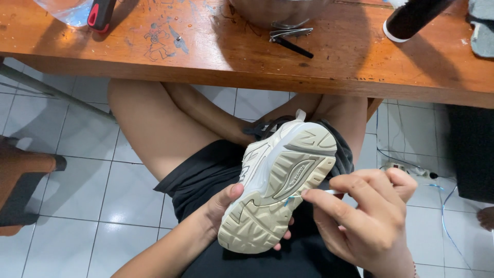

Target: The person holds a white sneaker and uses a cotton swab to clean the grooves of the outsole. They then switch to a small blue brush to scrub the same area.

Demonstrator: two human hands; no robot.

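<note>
A cream-white sneaker [280,177] lies sole-up over my lap, its grooved beige sole facing me. My left hand [221,206] grips it from the left side, thumb on the sole's edge and fingers underneath. My right hand [368,216] pinches a thin white stick with a blue tip [309,194], and that tip touches a groove near the middle of the sole. The sneaker's black-laced upper points away toward my knees.
A scratched wooden table [206,56] spans the top. On it lie metal nail clippers [289,36], a metal bowl [278,10], a black cylinder with a white rim [411,18] and a clear container [67,10]. White floor tiles, cables and a power strip [406,169] lie below.
</note>
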